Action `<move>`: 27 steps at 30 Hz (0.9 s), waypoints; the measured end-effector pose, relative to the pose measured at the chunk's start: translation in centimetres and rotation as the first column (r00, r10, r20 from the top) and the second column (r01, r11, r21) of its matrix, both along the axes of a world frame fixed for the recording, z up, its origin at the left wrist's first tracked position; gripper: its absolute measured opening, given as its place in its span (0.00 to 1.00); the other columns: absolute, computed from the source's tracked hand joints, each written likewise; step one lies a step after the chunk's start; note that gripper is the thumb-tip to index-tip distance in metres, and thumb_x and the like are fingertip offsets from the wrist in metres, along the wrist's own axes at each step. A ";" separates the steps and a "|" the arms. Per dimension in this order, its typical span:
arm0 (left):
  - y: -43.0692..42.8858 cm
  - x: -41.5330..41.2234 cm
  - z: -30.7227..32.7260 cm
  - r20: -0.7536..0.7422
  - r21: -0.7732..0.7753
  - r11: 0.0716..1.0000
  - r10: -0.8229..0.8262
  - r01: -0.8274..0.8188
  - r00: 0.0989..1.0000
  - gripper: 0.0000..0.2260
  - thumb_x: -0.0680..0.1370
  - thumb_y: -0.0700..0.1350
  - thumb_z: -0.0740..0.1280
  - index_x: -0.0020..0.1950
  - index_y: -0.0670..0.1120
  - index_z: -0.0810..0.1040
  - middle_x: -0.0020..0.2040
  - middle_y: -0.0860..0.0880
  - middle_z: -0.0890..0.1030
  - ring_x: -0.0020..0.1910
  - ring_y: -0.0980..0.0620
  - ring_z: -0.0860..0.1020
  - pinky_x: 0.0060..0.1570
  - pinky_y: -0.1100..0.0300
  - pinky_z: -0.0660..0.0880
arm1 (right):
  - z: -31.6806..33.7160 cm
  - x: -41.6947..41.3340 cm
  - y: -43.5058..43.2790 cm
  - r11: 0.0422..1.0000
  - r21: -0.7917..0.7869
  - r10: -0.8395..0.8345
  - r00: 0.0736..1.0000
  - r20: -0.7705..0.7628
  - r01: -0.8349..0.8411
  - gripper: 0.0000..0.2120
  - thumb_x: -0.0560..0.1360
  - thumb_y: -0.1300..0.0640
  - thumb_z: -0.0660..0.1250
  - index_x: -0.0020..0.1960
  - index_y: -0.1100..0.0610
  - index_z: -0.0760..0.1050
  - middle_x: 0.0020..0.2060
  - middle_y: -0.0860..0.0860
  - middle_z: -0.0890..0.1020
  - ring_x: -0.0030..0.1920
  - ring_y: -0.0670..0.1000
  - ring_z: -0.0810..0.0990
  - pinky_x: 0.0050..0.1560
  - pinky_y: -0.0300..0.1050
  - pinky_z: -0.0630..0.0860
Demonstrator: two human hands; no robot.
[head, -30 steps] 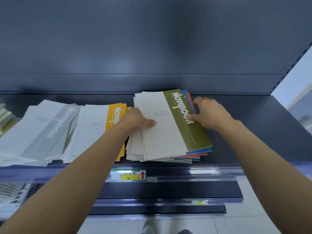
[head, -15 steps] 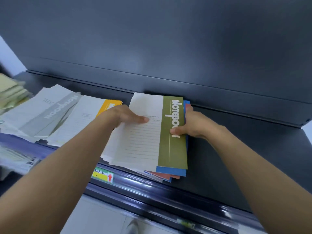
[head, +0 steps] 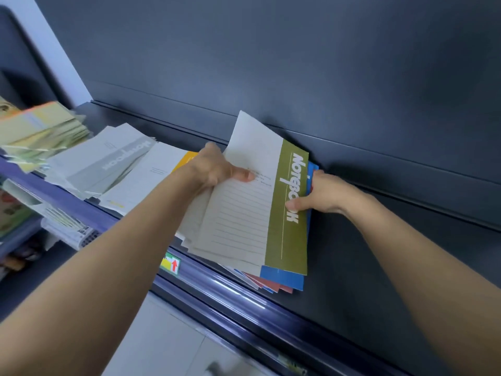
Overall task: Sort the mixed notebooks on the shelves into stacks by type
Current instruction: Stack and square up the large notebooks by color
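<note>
Head view: left hand [head: 217,169] and right hand [head: 322,198] grip a fanned notebook stack [head: 244,221] topped olive-and-white.

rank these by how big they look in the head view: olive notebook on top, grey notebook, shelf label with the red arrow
1. olive notebook: largest, but nearest the camera, so unsure against the grey one.
2. grey notebook: looks smaller, farther off.
3. shelf label: plainly smallest.

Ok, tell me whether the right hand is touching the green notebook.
Touching. The head view shows the right hand gripping the green notebook at its spine edge, thumb pressed on the cover.
</note>
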State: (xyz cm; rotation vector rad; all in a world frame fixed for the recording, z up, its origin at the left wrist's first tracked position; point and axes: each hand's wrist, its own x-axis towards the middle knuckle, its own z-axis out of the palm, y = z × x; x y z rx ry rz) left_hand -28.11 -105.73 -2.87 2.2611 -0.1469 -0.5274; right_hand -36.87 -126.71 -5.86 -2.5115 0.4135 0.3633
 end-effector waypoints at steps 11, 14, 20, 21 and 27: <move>-4.9 -4.4 8.1 0.527 0.476 0.859 -0.452 0.191 0.720 0.32 0.63 0.53 0.79 0.54 0.46 0.61 0.41 0.48 0.74 0.42 0.41 0.73 0.40 0.51 0.70 | 5.2 0.0 -3.6 0.765 0.641 -0.246 0.890 0.385 -0.066 0.37 0.66 0.55 0.76 0.68 0.48 0.60 0.60 0.45 0.77 0.57 0.46 0.78 0.60 0.50 0.75; -5.4 -5.2 8.7 0.553 0.552 0.813 -0.524 0.187 0.648 0.32 0.64 0.53 0.78 0.55 0.46 0.61 0.41 0.49 0.73 0.41 0.42 0.73 0.39 0.52 0.68 | 5.3 -0.7 -3.9 0.694 0.712 -0.257 0.886 0.386 -0.109 0.35 0.62 0.50 0.76 0.65 0.51 0.65 0.57 0.48 0.80 0.56 0.47 0.80 0.59 0.50 0.75; -6.4 -5.9 8.2 0.521 0.608 0.765 -0.588 0.214 0.619 0.32 0.64 0.53 0.78 0.57 0.46 0.61 0.42 0.49 0.73 0.42 0.43 0.74 0.39 0.53 0.69 | 4.6 -1.9 -3.8 0.617 0.781 -0.403 0.816 0.415 -0.093 0.32 0.59 0.38 0.73 0.59 0.51 0.72 0.54 0.50 0.82 0.54 0.50 0.81 0.58 0.51 0.76; -6.6 -6.0 8.3 0.517 0.609 0.762 -0.593 0.222 0.617 0.32 0.64 0.53 0.78 0.57 0.46 0.61 0.42 0.49 0.74 0.42 0.43 0.74 0.39 0.53 0.69 | 4.6 -2.1 -3.7 0.618 0.782 -0.425 0.800 0.424 -0.086 0.31 0.61 0.37 0.72 0.58 0.50 0.72 0.53 0.49 0.82 0.53 0.49 0.82 0.58 0.51 0.76; -7.2 -6.6 8.2 0.471 0.603 0.749 -0.612 0.275 0.635 0.32 0.65 0.52 0.78 0.57 0.47 0.61 0.43 0.49 0.75 0.43 0.43 0.75 0.42 0.51 0.73 | 4.6 -3.2 -3.1 0.645 0.764 -0.480 0.763 0.433 -0.028 0.22 0.69 0.34 0.65 0.57 0.46 0.72 0.50 0.46 0.82 0.50 0.46 0.82 0.49 0.44 0.78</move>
